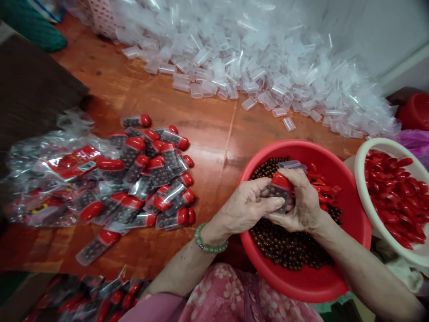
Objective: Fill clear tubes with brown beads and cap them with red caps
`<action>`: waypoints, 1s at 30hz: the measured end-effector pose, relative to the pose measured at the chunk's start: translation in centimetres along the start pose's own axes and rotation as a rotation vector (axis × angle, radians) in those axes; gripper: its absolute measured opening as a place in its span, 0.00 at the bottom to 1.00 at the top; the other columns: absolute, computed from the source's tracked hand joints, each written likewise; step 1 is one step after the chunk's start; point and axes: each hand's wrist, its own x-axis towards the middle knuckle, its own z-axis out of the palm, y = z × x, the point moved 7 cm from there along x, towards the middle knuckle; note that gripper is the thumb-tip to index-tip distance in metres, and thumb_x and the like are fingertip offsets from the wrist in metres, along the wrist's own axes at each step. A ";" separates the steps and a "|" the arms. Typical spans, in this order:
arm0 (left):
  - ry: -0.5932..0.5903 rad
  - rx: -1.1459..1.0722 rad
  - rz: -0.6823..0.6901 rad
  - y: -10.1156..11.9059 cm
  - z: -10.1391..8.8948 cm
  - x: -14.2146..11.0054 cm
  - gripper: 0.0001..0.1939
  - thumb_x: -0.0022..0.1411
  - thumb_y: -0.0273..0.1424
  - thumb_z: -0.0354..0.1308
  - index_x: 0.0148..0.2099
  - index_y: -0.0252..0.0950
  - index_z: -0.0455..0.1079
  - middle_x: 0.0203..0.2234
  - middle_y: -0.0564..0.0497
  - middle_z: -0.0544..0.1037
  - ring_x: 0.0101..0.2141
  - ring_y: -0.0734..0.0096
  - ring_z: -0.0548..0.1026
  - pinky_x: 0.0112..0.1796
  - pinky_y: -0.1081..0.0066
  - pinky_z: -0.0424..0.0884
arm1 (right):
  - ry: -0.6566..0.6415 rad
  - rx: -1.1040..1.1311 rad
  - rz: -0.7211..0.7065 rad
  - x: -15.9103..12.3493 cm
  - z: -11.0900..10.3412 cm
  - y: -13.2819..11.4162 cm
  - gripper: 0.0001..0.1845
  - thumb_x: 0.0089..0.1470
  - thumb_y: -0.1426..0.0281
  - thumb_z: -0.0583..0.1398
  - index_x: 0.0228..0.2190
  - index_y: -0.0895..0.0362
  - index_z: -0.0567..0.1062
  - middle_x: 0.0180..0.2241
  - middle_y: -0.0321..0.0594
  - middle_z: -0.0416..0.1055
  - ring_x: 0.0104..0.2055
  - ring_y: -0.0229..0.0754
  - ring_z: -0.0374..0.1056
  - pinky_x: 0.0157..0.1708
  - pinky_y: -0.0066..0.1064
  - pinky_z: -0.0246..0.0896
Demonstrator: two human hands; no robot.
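A varnished wooden counter (187, 103) filled most of the view. Across its far side lay a broad drift of empty clear plastic tubes (254, 58). On the left, a loose pile of filled, red-capped tubes (147, 170) lay beside a crumpled clear plastic bag (33, 161). At the near right, a red plastic basin (301, 286) held brown beads (288, 250) and some loose red caps (325, 192), while a cream bowl (378, 237) just to its right was heaped with more red caps (392, 188).

Above the basin, the left hand (246, 205), with a green beaded bracelet (208, 239) at its wrist, and the right hand (300, 201) came together around a capped tube (279, 192). The fingers (268, 201) of both hands were closed on it, the right ones over the red cap. A second clear tube (291, 165) sat just past the right hand; whether that hand held it, I cannot tell.

The capped tube would likely feel light, stiff and a little slippery, with beads shifting inside. Its body and cap looked the surest places to hold.
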 end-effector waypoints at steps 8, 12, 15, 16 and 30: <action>-0.050 -0.066 -0.039 -0.7 0.0 -0.5 0.23 0.59 0.44 0.68 0.49 0.31 0.76 0.37 0.45 0.82 0.35 0.70 0.80 0.42 0.71 0.74 | 0.039 0.032 -0.028 -0.4 0.3 -0.5 0.44 0.54 0.54 0.66 0.64 0.60 0.59 0.43 0.49 0.72 0.40 0.51 0.72 0.38 0.44 0.74; -0.105 -0.131 -0.083 -1.2 -0.1 -0.6 0.24 0.59 0.44 0.69 0.50 0.32 0.77 0.38 0.43 0.82 0.36 0.70 0.81 0.43 0.72 0.75 | -0.007 0.065 -0.019 -0.3 0.4 -0.5 0.47 0.52 0.52 0.67 0.65 0.57 0.58 0.43 0.49 0.73 0.41 0.52 0.73 0.38 0.46 0.75; -0.093 -0.100 -0.058 -0.9 -0.5 -0.6 0.23 0.58 0.44 0.69 0.49 0.33 0.78 0.36 0.45 0.82 0.35 0.73 0.80 0.42 0.74 0.75 | -0.056 0.126 0.015 -0.2 0.2 -0.3 0.50 0.50 0.51 0.69 0.65 0.55 0.57 0.45 0.49 0.72 0.43 0.52 0.73 0.42 0.46 0.75; -0.083 -0.083 -0.047 -0.7 -0.6 -0.6 0.22 0.58 0.44 0.69 0.49 0.34 0.79 0.36 0.46 0.82 0.35 0.74 0.80 0.42 0.75 0.74 | -0.086 0.156 0.030 -0.2 0.1 -0.2 0.52 0.48 0.49 0.69 0.66 0.55 0.57 0.46 0.50 0.72 0.45 0.53 0.73 0.43 0.47 0.74; -0.085 0.082 -0.052 0.3 -0.4 -0.7 0.24 0.54 0.48 0.71 0.45 0.35 0.81 0.34 0.48 0.81 0.36 0.73 0.77 0.43 0.74 0.70 | 0.028 0.457 0.314 0.7 -2.5 0.7 0.23 0.54 0.79 0.66 0.49 0.47 0.80 0.38 0.38 0.81 0.39 0.45 0.76 0.41 0.41 0.74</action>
